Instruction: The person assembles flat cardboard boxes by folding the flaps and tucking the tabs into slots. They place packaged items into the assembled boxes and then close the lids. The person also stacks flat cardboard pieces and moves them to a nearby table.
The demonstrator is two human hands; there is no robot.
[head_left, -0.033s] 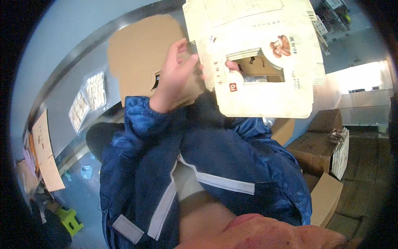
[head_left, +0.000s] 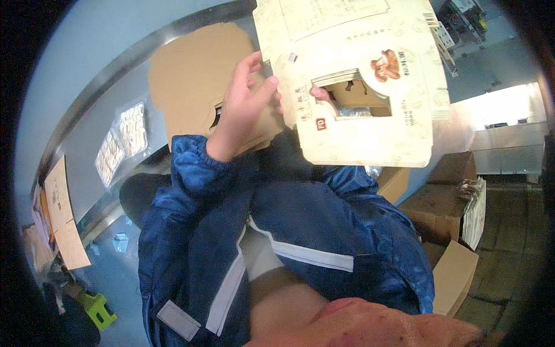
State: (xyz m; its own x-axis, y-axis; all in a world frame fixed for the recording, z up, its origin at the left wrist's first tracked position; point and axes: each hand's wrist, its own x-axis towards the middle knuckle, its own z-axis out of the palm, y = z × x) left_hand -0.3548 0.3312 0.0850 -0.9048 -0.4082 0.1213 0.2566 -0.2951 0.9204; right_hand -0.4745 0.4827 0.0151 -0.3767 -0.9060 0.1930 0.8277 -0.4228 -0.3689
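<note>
A stack of flat, cream-coloured printed cardboard box blanks (head_left: 370,141) is held up in front of my chest. Each has a cut-out window, a picture of brown mushroom-like pieces and a small red square mark. Behind the stack, most of my right hand (head_left: 321,94) is hidden; fingertips show through the window, gripping the blanks at the window's left edge. My left hand (head_left: 244,107) is open, fingers apart, close beside the stack's left edge; I see nothing in it. Beneath that hand lies a brown cardboard sheet (head_left: 193,75) with a small torn dark hole.
Clear plastic packs of pale pieces (head_left: 133,128) rest on the metal table (head_left: 92,185) at left. A cardboard panel (head_left: 63,217) stands at far left, above a yellow-green plastic object (head_left: 98,311). At right are open brown cartons (head_left: 442,205), one holding upright sheets (head_left: 475,214).
The stack of blanks has shifted slightly left, and a bit more of the right fingers shows through the window. My left hand has barely moved.
</note>
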